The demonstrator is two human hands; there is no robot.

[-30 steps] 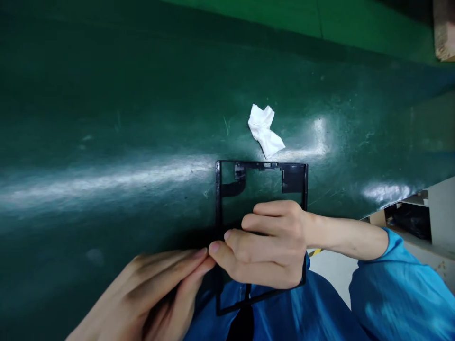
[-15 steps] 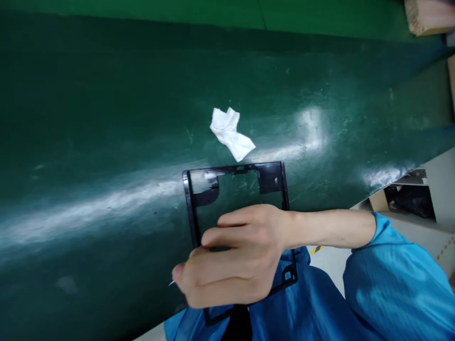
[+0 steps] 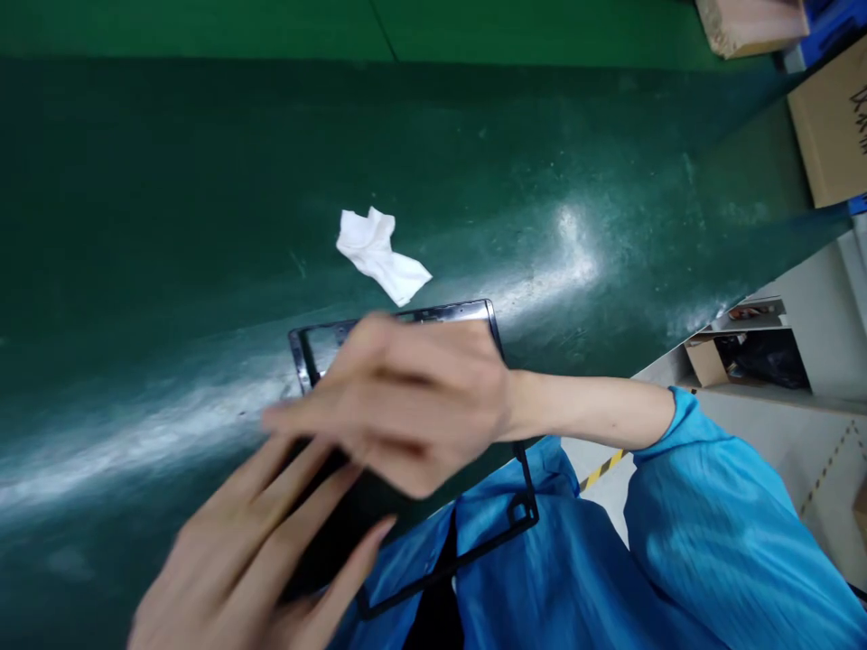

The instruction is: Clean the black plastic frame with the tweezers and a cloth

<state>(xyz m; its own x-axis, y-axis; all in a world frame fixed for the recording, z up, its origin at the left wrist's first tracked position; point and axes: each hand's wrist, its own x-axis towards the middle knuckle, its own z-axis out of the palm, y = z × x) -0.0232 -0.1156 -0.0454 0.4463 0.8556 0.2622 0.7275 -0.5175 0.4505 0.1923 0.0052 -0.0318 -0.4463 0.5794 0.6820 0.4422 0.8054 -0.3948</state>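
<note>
A black rectangular plastic frame (image 3: 467,310) lies over the green table's near edge, its lower part in front of the blue clothing. Across the frame's upper left part is my right hand (image 3: 413,397), smeared by motion; its fingertips and anything in them cannot be made out. My left hand (image 3: 250,542) is at the lower left, blurred, with fingers stretched out and thumb apart. Its fingertips come close to the right hand's fingers and the frame's left side; whether they touch is unclear. Just beyond the frame sits a crumpled white cloth or tissue (image 3: 380,257).
The green table (image 3: 203,181) stretches away to both sides. At the far right stand a cardboard box (image 3: 830,126) and a pale block-like piece (image 3: 751,27). Below the table's right end is a shelf (image 3: 765,352) holding dark bagged stuff.
My left hand has come into view from the lower left. My right hand has swung up over the frame's upper part. The whole view has shifted, so table items appear further left.
</note>
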